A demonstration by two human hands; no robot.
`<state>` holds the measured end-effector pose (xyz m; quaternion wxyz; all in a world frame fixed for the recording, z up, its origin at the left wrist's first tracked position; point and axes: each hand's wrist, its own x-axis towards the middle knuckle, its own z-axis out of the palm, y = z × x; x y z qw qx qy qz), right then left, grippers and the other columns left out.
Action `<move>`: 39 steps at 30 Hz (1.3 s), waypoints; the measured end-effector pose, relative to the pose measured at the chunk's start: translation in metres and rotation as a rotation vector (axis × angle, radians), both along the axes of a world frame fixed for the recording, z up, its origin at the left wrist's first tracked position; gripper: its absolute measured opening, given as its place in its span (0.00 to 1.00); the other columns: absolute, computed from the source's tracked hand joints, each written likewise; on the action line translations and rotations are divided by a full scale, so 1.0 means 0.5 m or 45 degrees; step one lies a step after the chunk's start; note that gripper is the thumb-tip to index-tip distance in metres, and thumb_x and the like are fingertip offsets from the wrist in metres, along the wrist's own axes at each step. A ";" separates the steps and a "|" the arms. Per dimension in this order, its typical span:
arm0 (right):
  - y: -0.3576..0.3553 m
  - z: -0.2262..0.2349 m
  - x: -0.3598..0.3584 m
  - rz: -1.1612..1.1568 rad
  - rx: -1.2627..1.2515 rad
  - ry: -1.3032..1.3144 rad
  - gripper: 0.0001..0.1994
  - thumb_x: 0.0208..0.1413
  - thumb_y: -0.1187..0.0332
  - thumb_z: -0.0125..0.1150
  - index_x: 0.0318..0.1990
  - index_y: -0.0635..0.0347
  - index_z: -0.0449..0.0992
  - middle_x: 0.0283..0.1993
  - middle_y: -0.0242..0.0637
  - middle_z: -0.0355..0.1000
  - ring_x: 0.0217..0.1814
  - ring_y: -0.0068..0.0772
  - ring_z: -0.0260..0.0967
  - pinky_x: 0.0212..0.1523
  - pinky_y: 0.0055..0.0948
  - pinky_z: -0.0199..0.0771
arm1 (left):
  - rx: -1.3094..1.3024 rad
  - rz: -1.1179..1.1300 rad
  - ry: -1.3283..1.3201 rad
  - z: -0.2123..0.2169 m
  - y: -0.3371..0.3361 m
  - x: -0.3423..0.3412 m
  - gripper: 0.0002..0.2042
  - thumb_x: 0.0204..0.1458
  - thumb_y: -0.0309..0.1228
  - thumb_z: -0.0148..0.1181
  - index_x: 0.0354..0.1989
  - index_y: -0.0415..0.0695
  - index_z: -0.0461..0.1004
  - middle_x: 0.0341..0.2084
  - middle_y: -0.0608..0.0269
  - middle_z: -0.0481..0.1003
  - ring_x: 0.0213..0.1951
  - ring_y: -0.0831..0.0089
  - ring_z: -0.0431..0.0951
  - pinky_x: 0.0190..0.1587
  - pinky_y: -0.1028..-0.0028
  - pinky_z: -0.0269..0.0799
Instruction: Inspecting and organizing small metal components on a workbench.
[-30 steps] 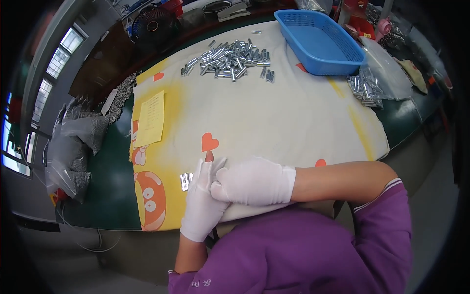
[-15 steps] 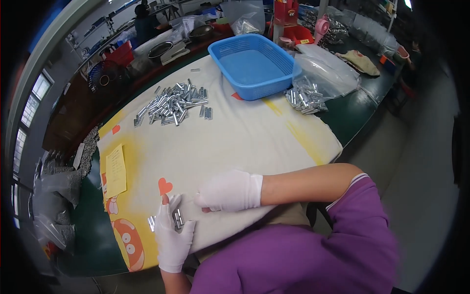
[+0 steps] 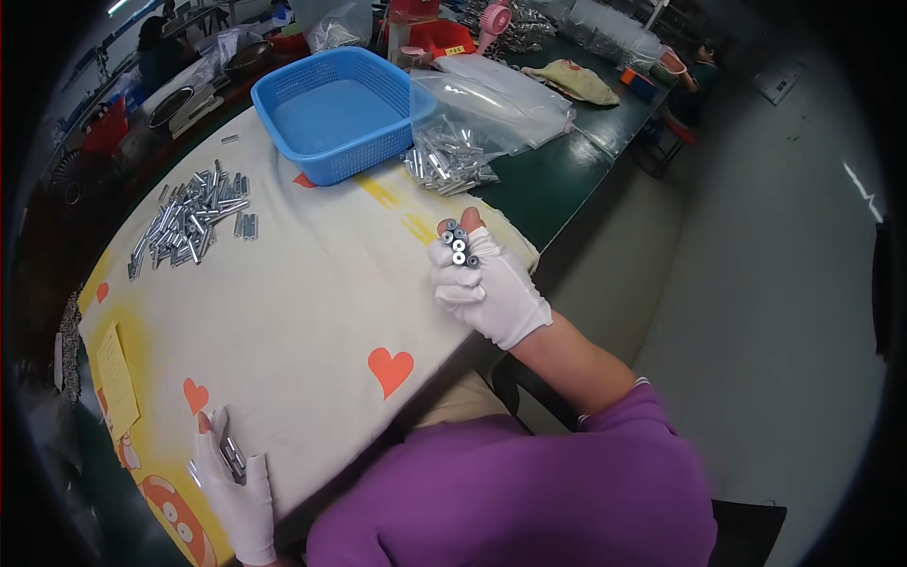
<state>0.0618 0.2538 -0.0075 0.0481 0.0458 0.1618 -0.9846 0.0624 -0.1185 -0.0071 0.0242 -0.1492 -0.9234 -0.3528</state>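
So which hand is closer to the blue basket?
The right hand. It holds a bunch of small metal tubes just below and right of the blue basket. The left hand is far off at the near table edge, on a few metal pieces.

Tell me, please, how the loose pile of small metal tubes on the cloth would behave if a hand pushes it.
The metal tubes are round and lie loose, so they would probably roll and scatter. They look shiny, likely slippery in the gloved right hand. The cloth may slow them somewhat.
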 end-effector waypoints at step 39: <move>0.182 0.256 -0.221 0.298 3.809 0.429 0.11 0.50 0.71 0.65 0.43 0.50 0.81 0.34 0.40 0.78 0.37 0.39 0.76 0.41 0.35 0.74 | 0.032 0.020 0.047 -0.020 -0.001 -0.010 0.31 0.49 0.19 0.52 0.66 0.31 0.54 0.59 0.49 0.68 0.63 0.57 0.64 0.66 0.65 0.53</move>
